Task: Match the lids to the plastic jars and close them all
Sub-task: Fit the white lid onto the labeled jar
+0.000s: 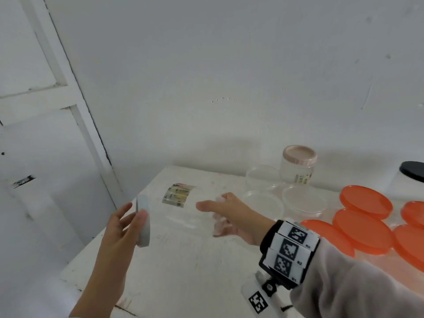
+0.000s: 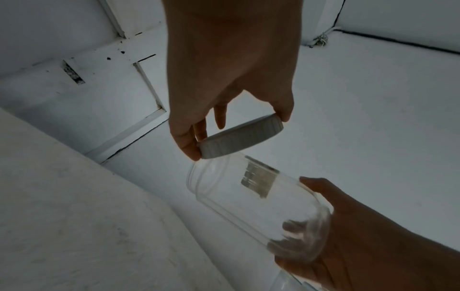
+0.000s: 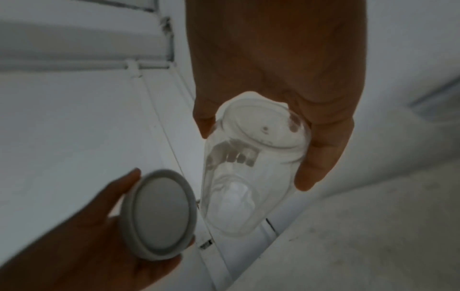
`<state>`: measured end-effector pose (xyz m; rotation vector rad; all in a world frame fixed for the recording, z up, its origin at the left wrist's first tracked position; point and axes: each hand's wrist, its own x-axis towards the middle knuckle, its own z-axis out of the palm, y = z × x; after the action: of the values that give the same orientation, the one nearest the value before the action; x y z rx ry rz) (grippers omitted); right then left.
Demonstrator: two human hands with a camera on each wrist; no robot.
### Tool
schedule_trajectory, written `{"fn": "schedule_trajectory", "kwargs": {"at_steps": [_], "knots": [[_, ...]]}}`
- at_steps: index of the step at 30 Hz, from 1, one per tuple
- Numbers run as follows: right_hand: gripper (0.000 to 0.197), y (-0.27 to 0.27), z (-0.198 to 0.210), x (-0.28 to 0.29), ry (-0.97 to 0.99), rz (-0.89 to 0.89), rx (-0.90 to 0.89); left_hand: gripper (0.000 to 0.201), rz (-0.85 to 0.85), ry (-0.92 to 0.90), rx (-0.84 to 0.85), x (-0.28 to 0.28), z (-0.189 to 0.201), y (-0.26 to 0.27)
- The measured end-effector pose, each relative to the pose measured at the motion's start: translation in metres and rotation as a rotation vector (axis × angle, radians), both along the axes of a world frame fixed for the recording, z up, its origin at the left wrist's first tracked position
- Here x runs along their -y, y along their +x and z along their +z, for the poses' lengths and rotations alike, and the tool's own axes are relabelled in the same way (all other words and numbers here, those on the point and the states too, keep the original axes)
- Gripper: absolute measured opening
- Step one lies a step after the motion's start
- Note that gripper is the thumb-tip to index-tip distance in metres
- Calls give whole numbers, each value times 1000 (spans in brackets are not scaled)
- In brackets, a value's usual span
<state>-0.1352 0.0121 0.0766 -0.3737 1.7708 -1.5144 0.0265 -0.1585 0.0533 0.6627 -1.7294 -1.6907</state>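
My right hand point(image 1: 229, 214) grips the base of a clear plastic jar point(image 1: 183, 203) with a printed label point(image 1: 178, 194). The jar lies tilted sideways above the table, its open mouth pointing left. The same jar point(image 2: 248, 198) point(image 3: 246, 173) shows in both wrist views with fingers wrapped round its bottom. My left hand point(image 1: 124, 223) pinches a white ribbed lid point(image 1: 143, 220) by its rim, held on edge just left of the jar's mouth. The lid point(image 2: 241, 137) point(image 3: 159, 214) is close to the mouth but apart from it.
A white table point(image 1: 179, 267) stands against the wall. At the back right are a jar with a pink lid point(image 1: 298, 164), several open clear tubs point(image 1: 305, 200), several orange lids point(image 1: 364, 200) and a black lid point(image 1: 413, 171). A white door point(image 1: 34, 134) is at the left.
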Motion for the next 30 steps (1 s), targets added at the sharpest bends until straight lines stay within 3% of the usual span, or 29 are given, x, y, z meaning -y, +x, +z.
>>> {"fn": "schedule_trajectory", "kwargs": {"at_steps": [3,9,15,17,21,30], "knots": [[85,14,-7,-34,-112,-20,190,90,-26,-24,-41,-14,8,1],[57,31,-19,-94,-176,52,238,71,-68,-76,-61,-46,25,-3],[78,41,-36,-144,-150,228,287,79,-133,-125,-51,-76,43,-13],[84,43,-42,-155,-114,227,222,81,-167,-149,-41,-87,47,-18],[85,39,-51,-169,65,256,-122,78,-222,-166,-25,-107,51,-26],[92,19,-78,-161,181,321,-312,61,-353,-283,69,-123,50,-36]]}}
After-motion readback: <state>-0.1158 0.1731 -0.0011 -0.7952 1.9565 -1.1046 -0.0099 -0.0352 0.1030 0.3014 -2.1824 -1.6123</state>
